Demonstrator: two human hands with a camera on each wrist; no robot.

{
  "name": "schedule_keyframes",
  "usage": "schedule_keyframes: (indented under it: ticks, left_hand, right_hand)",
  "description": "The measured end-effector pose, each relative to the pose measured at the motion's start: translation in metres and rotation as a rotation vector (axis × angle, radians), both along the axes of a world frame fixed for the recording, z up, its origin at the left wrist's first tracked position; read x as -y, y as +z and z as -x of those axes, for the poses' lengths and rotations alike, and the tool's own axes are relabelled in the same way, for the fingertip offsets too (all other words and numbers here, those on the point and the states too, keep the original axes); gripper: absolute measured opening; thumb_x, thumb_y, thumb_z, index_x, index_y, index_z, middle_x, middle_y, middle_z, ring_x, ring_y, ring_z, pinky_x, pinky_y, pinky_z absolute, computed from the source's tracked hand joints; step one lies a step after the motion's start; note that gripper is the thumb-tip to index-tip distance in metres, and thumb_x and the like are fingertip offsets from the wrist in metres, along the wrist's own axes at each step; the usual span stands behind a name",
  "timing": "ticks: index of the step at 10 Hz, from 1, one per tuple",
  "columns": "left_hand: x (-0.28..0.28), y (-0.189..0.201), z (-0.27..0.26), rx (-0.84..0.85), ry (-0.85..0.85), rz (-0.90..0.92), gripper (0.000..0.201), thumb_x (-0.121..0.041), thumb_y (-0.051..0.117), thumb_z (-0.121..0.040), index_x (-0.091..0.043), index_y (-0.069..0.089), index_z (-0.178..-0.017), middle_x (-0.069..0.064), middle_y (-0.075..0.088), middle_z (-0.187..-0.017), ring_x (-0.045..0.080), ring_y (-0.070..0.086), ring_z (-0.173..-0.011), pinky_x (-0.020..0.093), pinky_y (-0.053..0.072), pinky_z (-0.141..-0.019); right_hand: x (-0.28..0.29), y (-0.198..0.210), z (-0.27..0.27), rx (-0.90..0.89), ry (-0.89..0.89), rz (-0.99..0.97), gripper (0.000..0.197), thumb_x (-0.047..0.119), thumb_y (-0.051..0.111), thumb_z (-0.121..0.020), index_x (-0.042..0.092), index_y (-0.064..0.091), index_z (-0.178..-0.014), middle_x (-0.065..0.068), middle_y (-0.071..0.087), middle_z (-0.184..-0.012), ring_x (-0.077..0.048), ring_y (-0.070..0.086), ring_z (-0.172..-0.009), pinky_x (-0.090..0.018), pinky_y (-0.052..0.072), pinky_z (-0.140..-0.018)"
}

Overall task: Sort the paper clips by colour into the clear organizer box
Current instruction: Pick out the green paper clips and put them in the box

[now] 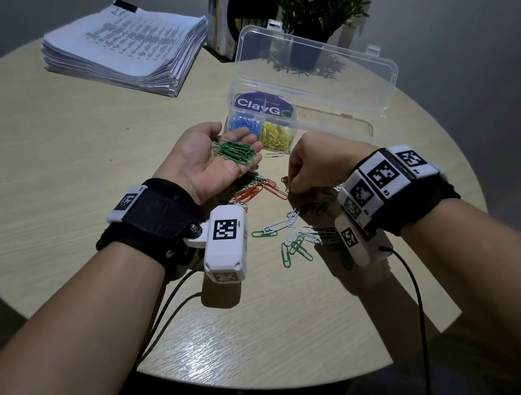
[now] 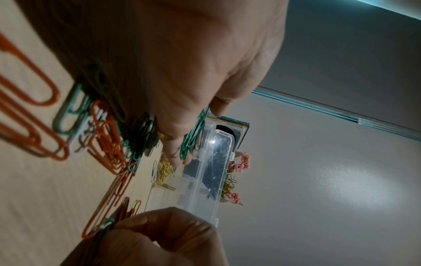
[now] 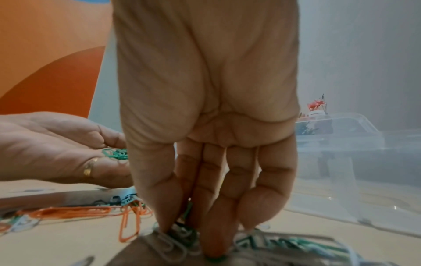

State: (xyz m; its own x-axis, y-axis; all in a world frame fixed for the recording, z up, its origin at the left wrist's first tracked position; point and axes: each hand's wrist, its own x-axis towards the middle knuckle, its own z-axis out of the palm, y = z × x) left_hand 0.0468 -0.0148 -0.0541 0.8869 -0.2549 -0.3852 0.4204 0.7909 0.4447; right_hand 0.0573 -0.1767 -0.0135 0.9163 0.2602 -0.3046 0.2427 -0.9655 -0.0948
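Note:
My left hand (image 1: 195, 165) lies palm up above the round table, fingers relaxed, with a small heap of green paper clips (image 1: 233, 154) on the palm. To its right my right hand (image 1: 292, 187) points down into the loose pile, and its thumb and fingers pinch a green clip (image 2: 107, 225). Orange clips (image 1: 253, 191) lie between the hands; white and green clips (image 1: 293, 238) are scattered nearer me. Behind the hands, the clear organizer box (image 1: 334, 123) stands with its lid (image 1: 315, 64) up. It holds blue clips (image 1: 244, 124) and yellow clips (image 1: 277, 136) in neighbouring compartments.
A thick stack of printed papers (image 1: 122, 44) sits at the back left of the table (image 1: 50, 160). A potted plant (image 1: 308, 45) and upright books (image 1: 227, 0) stand behind the box. One white clip (image 1: 273, 155) lies just in front of the box.

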Motion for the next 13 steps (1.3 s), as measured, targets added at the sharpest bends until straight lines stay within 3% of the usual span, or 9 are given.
schedule_keyframes:
  ticks: [2,4,6,8,10,11,12,13]
  left_hand:
    - [0.0001,0.0008,0.0001,0.0,0.002,-0.01,0.044,-0.025,0.027,-0.102,0.008,0.055,-0.098,0.023,0.057,-0.102,0.033,0.046,-0.126,0.043,0.038,-0.095]
    - [0.0004,0.001,0.0012,0.002,0.004,-0.017,0.044,-0.025,0.026,-0.102,0.008,0.055,-0.097,0.023,0.057,-0.1,0.034,0.046,-0.126,0.043,0.037,-0.098]
    - [0.0002,0.0004,0.0004,0.003,0.003,-0.019,0.044,-0.025,0.026,-0.102,0.008,0.055,-0.098,0.023,0.057,-0.101,0.034,0.045,-0.127,0.044,0.037,-0.099]
    - [-0.0001,0.001,0.0019,0.004,0.004,-0.019,0.044,-0.026,0.027,-0.102,0.008,0.055,-0.097,0.023,0.058,-0.101,0.034,0.046,-0.126,0.043,0.038,-0.099]
    - [-0.0002,0.0017,0.0029,0.006,0.002,-0.017,0.044,-0.026,0.027,-0.102,0.008,0.055,-0.099,0.023,0.057,-0.102,0.033,0.046,-0.126,0.043,0.038,-0.096]
    - [-0.0002,0.002,0.0031,0.007,0.003,-0.017,0.044,-0.026,0.027,-0.102,0.008,0.055,-0.098,0.023,0.057,-0.102,0.033,0.046,-0.127,0.042,0.038,-0.097]
    - [0.0001,0.0014,0.0028,0.008,0.003,-0.013,0.044,-0.026,0.027,-0.102,0.008,0.055,-0.099,0.023,0.057,-0.102,0.033,0.046,-0.126,0.043,0.038,-0.096]
    - [-0.0001,0.0012,0.0022,0.005,0.007,-0.014,0.044,-0.026,0.028,-0.102,0.008,0.055,-0.1,0.024,0.057,-0.103,0.034,0.046,-0.126,0.043,0.038,-0.096]
  right_hand:
    - [0.0031,0.001,0.0019,0.015,-0.001,-0.02,0.006,0.015,0.07,-0.078,0.018,0.07,-0.083,0.005,0.061,-0.069,-0.011,0.053,-0.062,-0.022,0.044,-0.058]
    - [0.0035,0.003,0.0019,0.012,0.039,0.022,0.018,0.011,0.074,-0.076,0.015,0.075,-0.093,0.001,0.066,-0.08,-0.009,0.055,-0.063,-0.017,0.043,-0.052]
    - [0.0069,-0.0006,0.001,0.071,0.023,0.001,0.017,0.009,0.067,-0.082,0.015,0.073,-0.097,-0.001,0.064,-0.086,-0.015,0.055,-0.075,-0.019,0.04,-0.05]
    - [0.0099,-0.0017,0.0012,0.09,0.035,-0.002,0.017,0.007,0.066,-0.081,0.013,0.072,-0.096,-0.002,0.062,-0.084,-0.017,0.054,-0.077,-0.018,0.038,-0.05]
    - [0.0101,-0.0001,0.003,0.069,0.065,0.042,0.015,0.013,0.077,-0.076,0.014,0.074,-0.091,0.001,0.062,-0.078,-0.016,0.057,-0.074,-0.02,0.043,-0.054]
    - [0.0085,-0.0004,0.0031,0.064,0.071,0.075,0.01,0.01,0.073,-0.078,0.018,0.069,-0.083,0.002,0.059,-0.073,-0.017,0.055,-0.074,-0.02,0.041,-0.051]
    - [0.0083,-0.0004,0.0025,0.058,0.066,0.088,0.01,0.011,0.072,-0.078,0.015,0.071,-0.088,0.004,0.057,-0.071,-0.018,0.055,-0.074,-0.02,0.041,-0.052]
    - [0.0094,0.0005,0.0025,0.04,0.065,0.047,0.016,0.013,0.075,-0.078,0.014,0.074,-0.094,0.0,0.064,-0.082,-0.015,0.056,-0.074,-0.017,0.041,-0.052]
